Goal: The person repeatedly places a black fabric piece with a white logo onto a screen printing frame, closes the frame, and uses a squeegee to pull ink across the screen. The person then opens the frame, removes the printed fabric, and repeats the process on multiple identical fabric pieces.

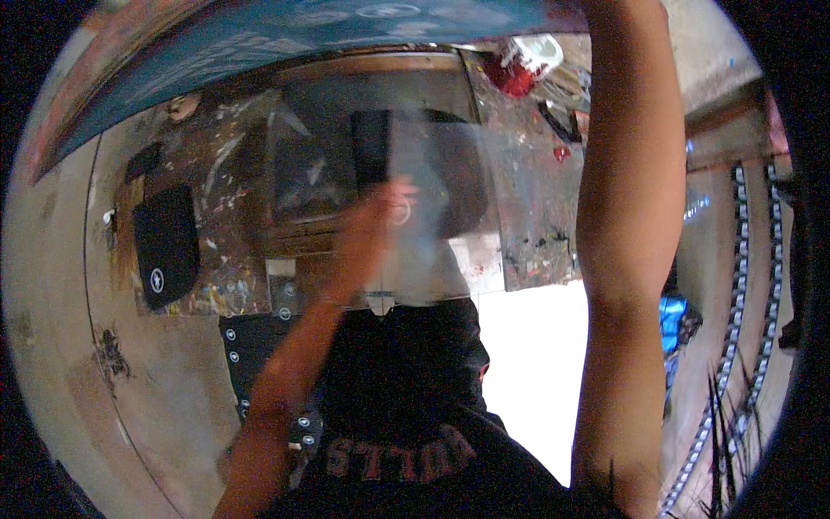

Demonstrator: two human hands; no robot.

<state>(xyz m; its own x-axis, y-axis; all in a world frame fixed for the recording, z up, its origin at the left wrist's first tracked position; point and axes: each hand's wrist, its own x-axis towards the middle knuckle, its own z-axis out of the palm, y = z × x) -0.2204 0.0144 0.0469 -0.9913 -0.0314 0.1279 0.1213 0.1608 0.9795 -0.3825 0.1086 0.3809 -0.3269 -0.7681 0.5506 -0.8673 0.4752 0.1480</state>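
Observation:
My left hand [396, 195] is smeared by motion over a pale, see-through sheet [437, 264] at the middle of the bench, beside a black piece [367, 134]; I cannot tell its finger state or what it holds. A small white ring shape shows just below it. My right forearm [631, 173] stretches up past the top edge, where the hand is out of view. Above, a large blue-faced framed screen [303, 26] with pale markings spans the view.
A paint-stained bench [225, 251] carries a black piece with a white emblem [173, 251] and a red-and-white container [519, 73]. More emblem-marked black pieces [251, 346] lie lower left. Rows of small dark pieces [739, 225] run along the right; a blue object [670, 320] sits beside my arm.

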